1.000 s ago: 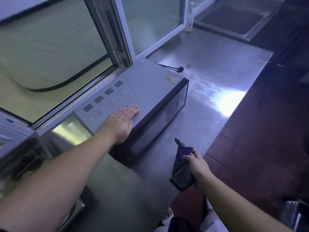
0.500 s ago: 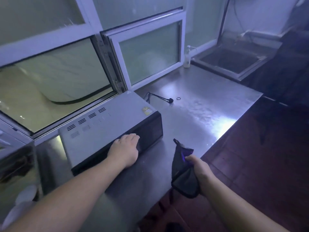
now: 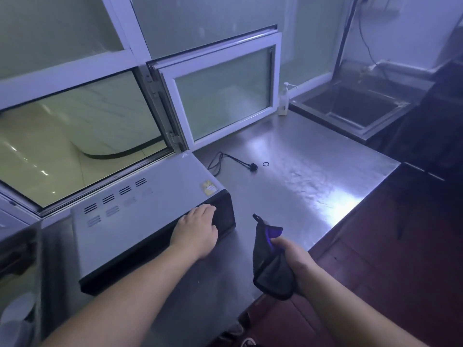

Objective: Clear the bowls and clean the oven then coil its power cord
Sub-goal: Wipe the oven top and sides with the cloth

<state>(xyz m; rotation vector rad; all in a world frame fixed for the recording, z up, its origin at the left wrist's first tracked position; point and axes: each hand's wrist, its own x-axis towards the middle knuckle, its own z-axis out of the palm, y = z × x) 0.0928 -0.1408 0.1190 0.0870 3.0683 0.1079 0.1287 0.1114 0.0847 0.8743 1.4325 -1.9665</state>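
A grey oven (image 3: 140, 216) with a black front stands on the steel counter (image 3: 313, 176) below the window. My left hand (image 3: 196, 230) rests flat on the oven's top front edge, fingers straight. My right hand (image 3: 292, 256) grips a dark cloth (image 3: 270, 269) with a purple patch, held above the counter's front edge to the right of the oven. The black power cord (image 3: 225, 159) lies loose on the counter behind the oven, its plug (image 3: 253, 167) pointing right. A pale bowl-like shape (image 3: 17, 311) shows at the bottom left.
A small black ring (image 3: 266, 164) lies beside the plug. A soap pump bottle (image 3: 283, 100) stands at the back by a steel sink (image 3: 350, 106). White window frames (image 3: 225, 96) run along the counter's back. Dark red floor tiles (image 3: 375, 271) lie to the right.
The view has lifted and pulled back, so the sink and window show more. My left hand slid from the oven's top to its front edge. The cloth stays in my right hand.
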